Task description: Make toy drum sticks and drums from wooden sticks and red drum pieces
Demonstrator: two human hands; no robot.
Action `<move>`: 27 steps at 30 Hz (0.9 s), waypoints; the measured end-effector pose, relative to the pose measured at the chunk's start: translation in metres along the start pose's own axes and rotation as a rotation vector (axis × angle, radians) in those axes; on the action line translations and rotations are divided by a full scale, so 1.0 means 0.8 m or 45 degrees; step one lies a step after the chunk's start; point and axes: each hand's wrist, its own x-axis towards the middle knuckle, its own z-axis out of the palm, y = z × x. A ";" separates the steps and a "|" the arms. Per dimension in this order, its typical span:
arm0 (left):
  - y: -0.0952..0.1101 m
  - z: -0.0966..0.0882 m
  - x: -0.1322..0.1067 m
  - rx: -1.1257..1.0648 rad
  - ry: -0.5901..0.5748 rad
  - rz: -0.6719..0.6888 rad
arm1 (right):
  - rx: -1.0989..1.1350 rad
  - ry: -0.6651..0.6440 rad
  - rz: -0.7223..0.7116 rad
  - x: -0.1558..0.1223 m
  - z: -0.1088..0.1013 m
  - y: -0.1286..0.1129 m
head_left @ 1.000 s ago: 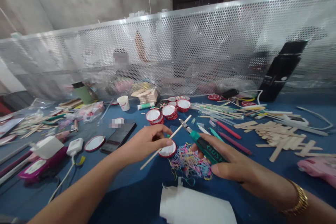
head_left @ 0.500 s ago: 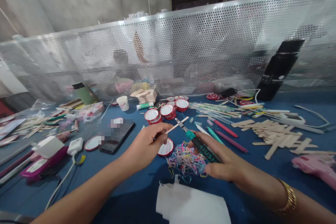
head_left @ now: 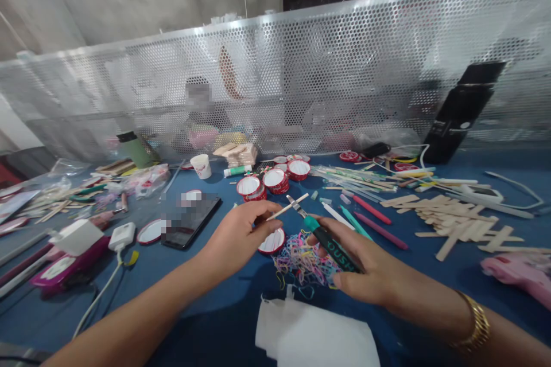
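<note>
My left hand pinches a thin wooden stick, which slants up to the right. In my right hand is a craft knife with a teal-and-black handle. Its metal blade reaches up and left to the stick and seems to touch it near the far end. Beneath the hands lies a tangled heap of coloured rubber bands, with a red-rimmed round lid beside it. White sheet material rests in front of me.
Flat wooden sticks and a pink glue gun lie on the right, near a tilted black bottle. Coloured pens lie closer in. To the left are a phone and a charger. A perforated metal panel stands behind.
Both hands keep nearly the same pose and hold the same things. The stick and blade have shifted very slightly, and the view has tilted a little.
</note>
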 end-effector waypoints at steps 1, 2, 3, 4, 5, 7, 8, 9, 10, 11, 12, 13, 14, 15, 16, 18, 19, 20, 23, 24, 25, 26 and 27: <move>0.002 0.000 0.000 0.043 0.013 0.003 | -0.044 0.003 0.015 0.000 0.001 -0.001; 0.004 0.000 0.000 0.091 0.030 0.010 | -0.087 0.001 0.030 0.000 0.001 -0.003; 0.007 0.000 0.000 0.140 0.047 0.020 | -0.123 -0.006 0.040 0.000 0.002 -0.006; 0.010 0.001 0.000 0.186 0.062 0.032 | -0.144 -0.010 0.051 0.000 0.003 -0.008; 0.012 0.002 0.000 0.225 0.070 0.046 | -0.142 -0.007 0.068 0.000 0.004 -0.010; 0.017 0.004 0.001 0.283 0.077 0.077 | -0.087 0.018 0.116 0.001 0.005 -0.013; 0.019 0.006 0.001 0.302 0.078 0.094 | -0.063 0.034 0.135 0.001 0.006 -0.014; 0.020 0.008 0.003 0.316 0.080 0.112 | -0.056 0.052 0.145 0.002 0.006 -0.015; 0.021 0.011 0.004 0.327 0.082 0.124 | -0.067 0.073 0.148 0.003 0.007 -0.015; 0.023 0.013 0.006 0.337 0.086 0.128 | -0.092 0.093 0.140 0.003 0.007 -0.015; 0.023 0.016 0.009 0.349 0.091 0.125 | -0.125 0.118 0.126 0.004 0.007 -0.015; 0.024 0.019 0.011 0.360 0.096 0.120 | -0.161 0.145 0.112 0.004 0.006 -0.015; 0.024 0.021 0.014 0.369 0.101 0.118 | -0.194 0.167 0.099 0.005 0.006 -0.015; 0.024 0.023 0.016 0.375 0.111 0.120 | -0.226 0.179 0.082 0.005 0.006 -0.015; 0.024 0.025 0.018 0.375 0.127 0.128 | -0.264 0.192 0.055 0.006 0.007 -0.015; 0.022 0.028 0.019 0.364 0.169 0.146 | -0.352 0.227 0.004 0.007 0.009 -0.014; 0.021 0.029 0.019 0.360 0.187 0.145 | -0.392 0.240 -0.017 0.008 0.010 -0.014; 0.019 0.030 0.018 0.360 0.199 0.138 | -0.423 0.252 -0.034 0.008 0.013 -0.013; 0.015 0.030 0.014 0.369 0.198 0.091 | -0.467 0.258 -0.047 0.007 0.020 -0.011; 0.014 0.030 0.012 0.363 0.193 0.079 | -0.473 0.257 -0.044 0.007 0.022 -0.011; 0.014 0.030 0.011 0.352 0.192 0.075 | -0.478 0.258 -0.040 0.006 0.024 -0.012; 0.014 0.029 0.010 0.340 0.192 0.075 | -0.482 0.264 -0.037 0.006 0.025 -0.012; 0.014 0.029 0.009 0.331 0.194 0.077 | -0.485 0.270 -0.037 0.006 0.026 -0.013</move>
